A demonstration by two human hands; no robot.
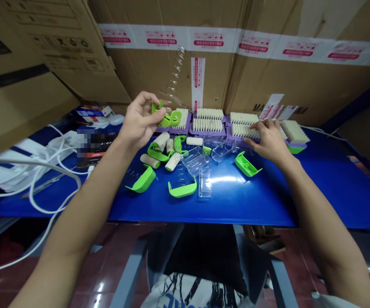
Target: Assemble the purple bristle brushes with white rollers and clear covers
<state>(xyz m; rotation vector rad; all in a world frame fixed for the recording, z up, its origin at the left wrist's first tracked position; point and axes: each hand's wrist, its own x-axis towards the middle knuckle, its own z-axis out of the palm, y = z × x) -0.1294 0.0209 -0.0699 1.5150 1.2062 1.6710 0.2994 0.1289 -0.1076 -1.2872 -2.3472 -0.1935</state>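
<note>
My left hand [142, 121] is raised above the blue table, pinching a green plastic piece [172, 118] with curved, notched ends between thumb and fingers. Farther right, my right hand [266, 139] grips a purple brush [243, 131] with cream bristles, its thumb on the near side and fingers over the bristles. That brush sits in a row of similar brushes [208, 125] along the back. Between my hands lie cream rollers [173, 161], some with green frames, and several clear plastic parts [197, 160]. Green curved shells [182, 189] rest nearer the front edge, another green shell [247, 165] below my right hand.
Large cardboard boxes [159, 68] with white and red tape wall off the table's back. White cables [43, 184] and a phone [96, 147] crowd the left side. A chair frame [130, 269] stands below the front edge of the blue table [236, 209].
</note>
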